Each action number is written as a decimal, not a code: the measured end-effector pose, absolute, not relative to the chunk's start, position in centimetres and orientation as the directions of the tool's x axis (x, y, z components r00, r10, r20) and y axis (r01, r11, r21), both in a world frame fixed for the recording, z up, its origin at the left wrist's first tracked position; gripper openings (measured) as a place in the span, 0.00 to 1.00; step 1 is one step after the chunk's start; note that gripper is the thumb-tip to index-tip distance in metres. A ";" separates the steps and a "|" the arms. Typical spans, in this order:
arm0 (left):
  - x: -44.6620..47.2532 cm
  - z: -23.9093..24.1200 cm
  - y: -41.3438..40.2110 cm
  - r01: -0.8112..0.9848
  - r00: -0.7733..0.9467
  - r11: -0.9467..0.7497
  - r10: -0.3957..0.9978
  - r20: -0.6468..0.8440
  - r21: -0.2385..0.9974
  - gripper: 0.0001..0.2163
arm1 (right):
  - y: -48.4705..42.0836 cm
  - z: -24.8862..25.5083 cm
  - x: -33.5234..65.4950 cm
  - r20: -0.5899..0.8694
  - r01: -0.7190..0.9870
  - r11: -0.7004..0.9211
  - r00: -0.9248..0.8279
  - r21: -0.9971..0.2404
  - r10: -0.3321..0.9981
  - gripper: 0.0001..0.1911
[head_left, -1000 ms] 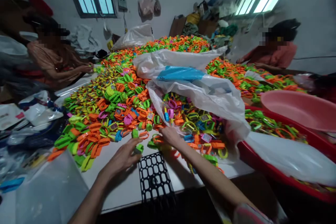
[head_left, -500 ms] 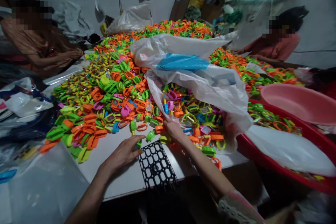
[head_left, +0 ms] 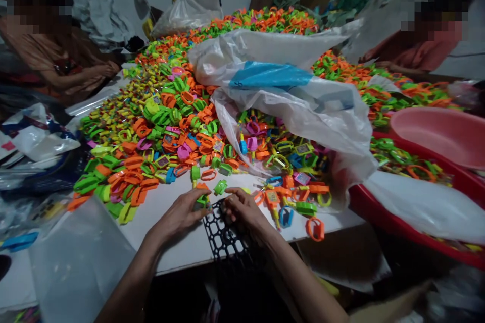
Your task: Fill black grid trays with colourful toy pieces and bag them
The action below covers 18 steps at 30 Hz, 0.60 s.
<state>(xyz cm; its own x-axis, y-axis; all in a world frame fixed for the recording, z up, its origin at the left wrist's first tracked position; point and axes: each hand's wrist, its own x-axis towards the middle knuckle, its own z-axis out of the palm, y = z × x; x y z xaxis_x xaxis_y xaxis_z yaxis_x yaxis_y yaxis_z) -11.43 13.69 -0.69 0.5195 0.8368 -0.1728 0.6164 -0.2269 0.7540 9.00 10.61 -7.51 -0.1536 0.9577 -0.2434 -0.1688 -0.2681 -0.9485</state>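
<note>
A heap of small orange, green and yellow plastic loop pieces (head_left: pixel 166 111) filled the middle of the frame and ran to the top, far too many to count. Its far end was blurred. One crumpled white plastic bag with a blue patch (head_left: pixel 288 96) lay over the heap right of centre and hid part of it, with more mixed pieces showing in its open mouth. The white table (head_left: pixel 161 207) showed bare only in a strip near the lower centre.

At the right edge, one red plastic tub (head_left: pixel 358 202) was cut off by the frame, and one pink plastic basin (head_left: pixel 443 133) sat above it, also cut off. Two other people sat at the table, one at the upper left (head_left: pixel 56 60) and one at the upper right (head_left: pixel 424 50), both partly out of frame.

One black plastic grid with round holes (head_left: pixel 223 234) lay at the table's near edge in the lower centre, with its lower end lost in shadow. The left hand (head_left: pixel 178 217) rested at the grid's upper left corner, its fingertips drawn together and pinching a small green plastic piece (head_left: pixel 202 202). The right hand (head_left: pixel 244 212) lay on the grid's upper edge just beside the left, fingers curled downward. Whether they gripped anything could not be made out.
</note>
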 end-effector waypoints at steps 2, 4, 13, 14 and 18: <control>-11.4 -0.9 13.7 0.625 0.507 -0.221 0.844 -0.175 0.748 0.20 | 10.7 -6.6 9.4 -0.181 0.083 -0.173 -0.094 -0.981 0.979 0.13; -11.4 -1.1 13.7 0.619 0.515 -0.234 0.841 -0.163 0.750 0.20 | 10.6 -5.7 9.1 -0.096 0.370 -0.054 -0.094 -0.928 0.991 0.08; -12.3 -2.8 13.0 0.597 0.390 -0.294 0.919 0.050 0.747 0.26 | 13.7 -4.7 4.2 -0.103 0.869 0.114 -0.186 -0.481 0.977 0.12; -12.6 -3.0 12.8 0.594 0.361 -0.291 0.929 0.074 0.750 0.27 | 14.2 -4.7 4.2 -0.128 0.886 0.110 -0.186 -0.450 0.974 0.12; -13.8 -3.3 12.0 0.621 0.289 -0.276 0.951 0.112 0.734 0.27 | 15.2 -4.4 3.9 -0.175 0.914 0.106 -0.187 -0.392 0.967 0.14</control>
<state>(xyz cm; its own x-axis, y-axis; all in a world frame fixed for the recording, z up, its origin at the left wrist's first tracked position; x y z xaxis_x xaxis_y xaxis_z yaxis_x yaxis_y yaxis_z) -13.77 11.97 -3.31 0.2894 0.9506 0.1120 0.6211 -0.2755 0.7337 3.88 15.19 -4.41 -0.1865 0.9668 -0.1745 0.9139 0.1056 -0.3919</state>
